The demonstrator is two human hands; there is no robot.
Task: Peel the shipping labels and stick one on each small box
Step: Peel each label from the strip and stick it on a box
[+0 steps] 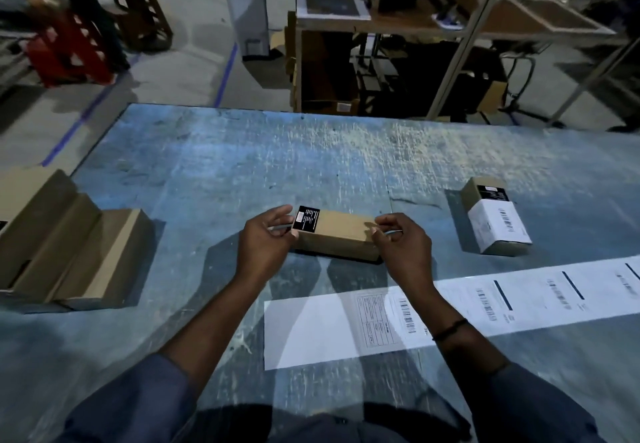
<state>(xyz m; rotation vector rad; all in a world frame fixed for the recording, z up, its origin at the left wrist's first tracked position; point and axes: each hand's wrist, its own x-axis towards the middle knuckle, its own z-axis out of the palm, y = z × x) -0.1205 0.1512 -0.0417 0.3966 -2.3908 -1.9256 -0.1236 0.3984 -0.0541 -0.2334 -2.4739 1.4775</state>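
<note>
On my screen the small brown box (334,233) lies flat in the middle of the table (242,165), with a black sticker on its left end. The left hand (265,240) curls at that end and the right hand (403,245) at the other. Each pinches a thin white sliver, apparently the edge of a label (394,233); I cannot tell if it touches the box. The strip of labels (519,299) runs along the near right of the table. A box already labelled (495,222) sits to the far right, well apart. Plain brown boxes (69,245) are stacked at the left edge.
</note>
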